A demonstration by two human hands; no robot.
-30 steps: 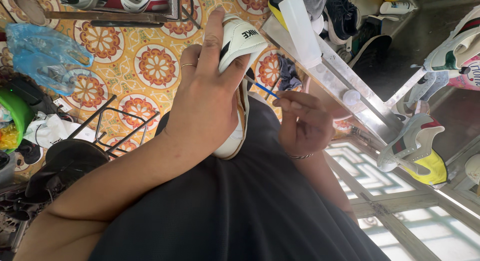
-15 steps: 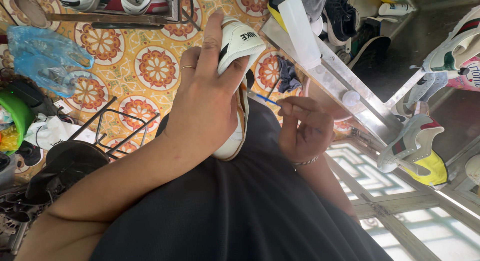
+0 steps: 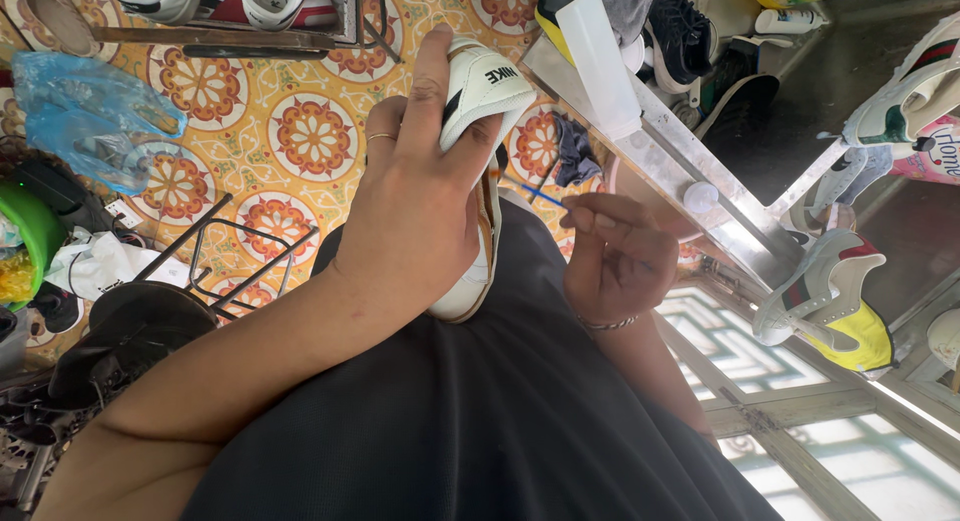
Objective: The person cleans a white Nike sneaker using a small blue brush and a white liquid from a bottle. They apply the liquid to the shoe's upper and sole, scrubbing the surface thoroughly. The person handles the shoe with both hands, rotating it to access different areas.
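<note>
Floor: patterned tile floor (image 3: 300, 131) in orange and yellow with round flower motifs, under everything in view.
Lap: dark cloth lap (image 3: 480, 411); the heel end of the shoe rests on it.
Shoe: white sneaker (image 3: 478, 91) with black trim and a tan edge, long axis running from the lap up and away, toe end highest.
Left grip: left hand (image 3: 415, 206) closed around the sneaker from its left side, fingers reaching up along the upper, thumb across the front; a ring shows on one finger.
Right grip: right hand (image 3: 620, 256) pinched shut on a thin blue stick (image 3: 525, 189), just right of the sneaker.
Key relation: the stick points left from the right hand toward the sneaker's side edge; its tip is at or just beside that edge, contact cannot be told.
Nearer hand: the left hand holds the sneaker; the right hand is close beside it.
Containers: green tub (image 3: 28, 231) at the left edge, contents unclear; blue plastic bag (image 3: 90, 111) crumpled on the floor.
Surroundings: metal shelf (image 3: 690, 171) at right; other shoes (image 3: 830, 291) hang beyond it.
</note>
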